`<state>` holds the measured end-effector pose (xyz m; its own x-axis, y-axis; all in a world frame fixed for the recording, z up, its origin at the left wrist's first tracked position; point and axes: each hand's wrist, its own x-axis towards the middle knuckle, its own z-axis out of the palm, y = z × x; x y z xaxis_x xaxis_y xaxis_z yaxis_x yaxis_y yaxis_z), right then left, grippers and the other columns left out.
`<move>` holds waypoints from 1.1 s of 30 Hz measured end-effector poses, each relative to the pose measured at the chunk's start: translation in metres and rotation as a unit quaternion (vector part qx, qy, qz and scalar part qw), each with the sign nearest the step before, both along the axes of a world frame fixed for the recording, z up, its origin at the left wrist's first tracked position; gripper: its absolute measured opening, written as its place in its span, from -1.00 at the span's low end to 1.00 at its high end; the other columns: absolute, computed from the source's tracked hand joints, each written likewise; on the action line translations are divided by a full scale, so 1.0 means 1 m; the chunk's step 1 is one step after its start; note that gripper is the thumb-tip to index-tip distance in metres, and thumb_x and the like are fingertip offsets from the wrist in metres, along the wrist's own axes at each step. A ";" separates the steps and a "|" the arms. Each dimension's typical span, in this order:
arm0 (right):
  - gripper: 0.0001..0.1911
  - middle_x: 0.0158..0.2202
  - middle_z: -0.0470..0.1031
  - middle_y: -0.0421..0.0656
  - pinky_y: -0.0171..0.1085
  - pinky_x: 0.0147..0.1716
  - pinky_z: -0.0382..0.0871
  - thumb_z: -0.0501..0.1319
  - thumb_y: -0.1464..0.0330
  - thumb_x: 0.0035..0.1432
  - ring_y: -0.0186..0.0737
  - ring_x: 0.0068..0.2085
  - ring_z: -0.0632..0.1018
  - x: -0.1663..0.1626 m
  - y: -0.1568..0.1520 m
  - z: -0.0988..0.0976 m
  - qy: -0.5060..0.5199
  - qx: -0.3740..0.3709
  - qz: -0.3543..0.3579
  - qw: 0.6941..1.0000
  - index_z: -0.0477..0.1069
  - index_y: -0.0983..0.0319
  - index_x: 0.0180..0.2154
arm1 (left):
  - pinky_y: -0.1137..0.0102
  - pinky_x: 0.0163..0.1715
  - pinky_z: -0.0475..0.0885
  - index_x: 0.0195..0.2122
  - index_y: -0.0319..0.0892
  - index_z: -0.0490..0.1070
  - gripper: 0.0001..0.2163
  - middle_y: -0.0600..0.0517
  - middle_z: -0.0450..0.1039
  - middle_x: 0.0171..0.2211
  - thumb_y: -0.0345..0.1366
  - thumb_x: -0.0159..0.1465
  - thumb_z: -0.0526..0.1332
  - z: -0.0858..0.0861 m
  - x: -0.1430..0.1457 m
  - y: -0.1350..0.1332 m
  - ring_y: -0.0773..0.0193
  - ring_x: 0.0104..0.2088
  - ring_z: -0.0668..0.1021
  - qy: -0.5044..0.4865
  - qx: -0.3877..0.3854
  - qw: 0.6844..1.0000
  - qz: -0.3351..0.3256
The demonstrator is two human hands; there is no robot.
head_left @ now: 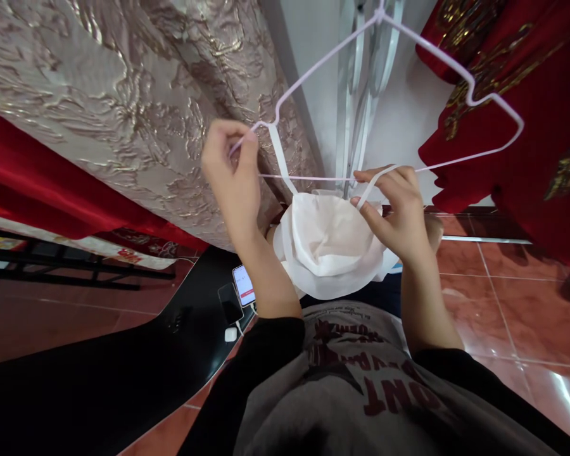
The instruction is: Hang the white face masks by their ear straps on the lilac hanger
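A white wire hanger (456,69) hangs in front of me. My left hand (232,171) is raised and pinched on the hanger's left shoulder, where a white strap (280,155) loops over the wire. My right hand (396,209) pinches the other white strap (373,185) near the hanger's bottom bar. Both straps belong to a white garment (327,247) that sags bunched between my hands, below the bar.
A beige embroidered fabric (123,107) hangs at the left over red cloth (38,183). A red garment with gold trim (527,114) hangs at the right. A black table (99,373) holds two phones (237,294) and a charger (230,334). Red floor tiles (517,304) lie below.
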<state>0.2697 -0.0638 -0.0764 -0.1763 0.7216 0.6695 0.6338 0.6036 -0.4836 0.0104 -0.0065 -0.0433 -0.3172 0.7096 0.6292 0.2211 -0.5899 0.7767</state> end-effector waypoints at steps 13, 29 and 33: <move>-0.83 -0.18 0.73 -0.11 0.14 -0.05 0.59 0.36 0.23 0.30 0.02 -0.11 0.71 0.037 0.014 -0.012 0.225 0.233 -0.094 0.941 0.70 0.11 -0.13 | 0.30 -0.18 0.55 -0.23 -0.06 0.33 -0.64 0.07 0.54 -0.42 0.11 0.53 0.10 -0.051 0.056 -0.016 0.22 -0.28 0.67 -0.190 -0.036 0.981 0.004; -0.81 -0.28 0.66 -0.07 -0.08 -0.20 0.51 0.47 0.37 0.09 -0.10 -0.24 0.64 0.078 0.040 0.056 0.066 0.140 -0.108 0.982 0.68 0.24 -0.21 | 0.33 -0.32 0.43 -0.25 -0.02 0.30 -0.63 0.10 0.51 -0.46 0.16 0.49 0.12 -0.053 0.052 -0.016 0.25 -0.45 0.53 -0.181 -0.007 0.983 0.010; -0.71 -0.04 0.55 0.00 0.15 0.10 0.44 0.44 0.32 0.09 0.11 0.07 0.54 0.057 0.038 0.044 0.049 0.261 -0.141 0.954 0.64 0.21 -0.10 | 0.34 -0.38 0.35 -0.29 -0.05 0.30 -0.69 0.14 0.44 -0.52 0.02 0.51 0.18 -0.048 0.053 -0.019 0.29 -0.51 0.47 -0.220 0.019 0.975 -0.033</move>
<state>0.3269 -0.0255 -0.0325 0.0581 0.2944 0.9539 0.7738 0.5905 -0.2294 0.0635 -0.0253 -0.0913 -0.5177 0.7159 0.4685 -0.1680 -0.6220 0.7648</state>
